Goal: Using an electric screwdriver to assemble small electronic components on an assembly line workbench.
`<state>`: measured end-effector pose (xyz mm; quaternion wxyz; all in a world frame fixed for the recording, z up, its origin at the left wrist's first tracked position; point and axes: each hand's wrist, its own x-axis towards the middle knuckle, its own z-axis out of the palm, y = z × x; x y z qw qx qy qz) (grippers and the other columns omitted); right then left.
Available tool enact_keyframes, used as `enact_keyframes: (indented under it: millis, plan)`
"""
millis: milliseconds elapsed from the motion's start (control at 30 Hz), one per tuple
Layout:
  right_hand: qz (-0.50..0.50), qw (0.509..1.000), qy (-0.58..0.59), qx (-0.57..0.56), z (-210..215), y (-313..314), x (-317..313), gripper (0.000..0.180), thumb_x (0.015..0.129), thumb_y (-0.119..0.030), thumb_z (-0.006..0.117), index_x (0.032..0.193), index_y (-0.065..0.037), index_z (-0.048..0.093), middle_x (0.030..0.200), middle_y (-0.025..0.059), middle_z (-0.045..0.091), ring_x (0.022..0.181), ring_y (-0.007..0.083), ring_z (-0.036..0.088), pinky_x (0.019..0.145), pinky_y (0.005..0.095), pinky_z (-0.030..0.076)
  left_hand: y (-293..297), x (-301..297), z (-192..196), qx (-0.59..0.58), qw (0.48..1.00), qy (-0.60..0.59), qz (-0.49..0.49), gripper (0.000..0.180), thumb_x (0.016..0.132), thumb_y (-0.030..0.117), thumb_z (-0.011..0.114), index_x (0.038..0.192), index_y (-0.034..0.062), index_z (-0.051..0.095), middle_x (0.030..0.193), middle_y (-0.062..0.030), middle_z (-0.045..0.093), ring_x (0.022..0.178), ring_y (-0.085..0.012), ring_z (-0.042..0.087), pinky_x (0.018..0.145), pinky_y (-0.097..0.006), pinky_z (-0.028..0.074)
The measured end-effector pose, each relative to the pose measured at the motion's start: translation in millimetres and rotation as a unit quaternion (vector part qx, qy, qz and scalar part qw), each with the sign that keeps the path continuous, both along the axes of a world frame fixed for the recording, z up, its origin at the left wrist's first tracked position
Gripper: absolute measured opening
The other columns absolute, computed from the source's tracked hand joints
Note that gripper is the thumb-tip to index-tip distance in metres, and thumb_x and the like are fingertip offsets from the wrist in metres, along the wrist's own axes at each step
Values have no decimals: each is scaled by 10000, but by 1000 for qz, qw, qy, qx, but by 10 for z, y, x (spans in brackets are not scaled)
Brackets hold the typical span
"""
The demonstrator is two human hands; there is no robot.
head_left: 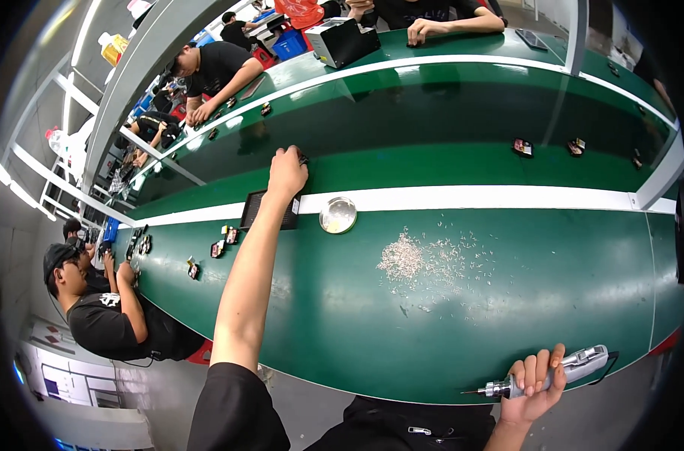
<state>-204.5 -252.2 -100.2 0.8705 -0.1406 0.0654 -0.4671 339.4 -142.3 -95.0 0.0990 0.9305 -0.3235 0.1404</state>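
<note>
My left arm stretches far forward over the white rail, and my left hand (288,174) is closed on a small black part (304,159) above the dark belt strip. Most of that part is hidden by the fingers. At the near right edge of the bench, my right hand (535,382) grips a grey electric screwdriver (580,364), its thin bit pointing left. A heap of tiny screws (402,257) lies loose on the green bench, scattered out to the right. Below my left hand a black tray (290,218) rests by the rail, partly behind my forearm, beside a round shallow dish (337,215).
Several small black assemblies (218,249) sit on the bench to the left, and others (522,147) lie beyond the rail at the right. A white rail (432,197) crosses the bench. Metal posts (661,169) rise from it. Co-workers (105,301) sit left and across.
</note>
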Motion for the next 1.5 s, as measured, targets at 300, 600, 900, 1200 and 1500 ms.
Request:
enact_keyframes:
  millis: [300,600,900,1200,1500]
  plan:
    - [7,1000,-1,-7,50,38,-99,112,956,-123,465,901,-63,389,576,6,350,481,92,374,521,255,360,187,-40,121,-97,991,97,-3,392,705,69,713,1065,-10,577,1057,-180,604,1002,-357,587,866,-414,480]
    - [-5,1000,12,13,9,39,-99,111,918,-150,504,877,-80,427,571,0,373,482,111,390,542,283,372,191,-2547,565,-130,914,141,-358,492,678,-49,683,1148,-8,543,1105,-179,561,1025,-335,565,868,-386,471]
    - [8,999,38,6,26,159,-145,93,914,-161,492,877,-82,459,558,-6,389,468,108,400,533,283,386,433,-3879,182,-57,852,200,-480,483,686,-35,625,1164,-53,561,1181,-139,530,1069,-302,536,863,-384,483]
    - [53,998,37,-13,48,354,-220,104,917,-166,495,878,-81,449,551,-9,396,469,100,412,546,279,380,273,-3966,238,-60,842,250,-474,398,706,-50,607,1103,-54,588,1168,-115,562,1026,-282,540,815,-354,512]
    - [67,989,122,42,43,682,-183,61,896,-137,489,874,-81,481,552,11,398,486,140,428,549,301,386,202,-4096,105,-88,849,107,-510,296,655,-34,649,941,-106,633,991,-163,630,881,-245,588,634,-308,545]
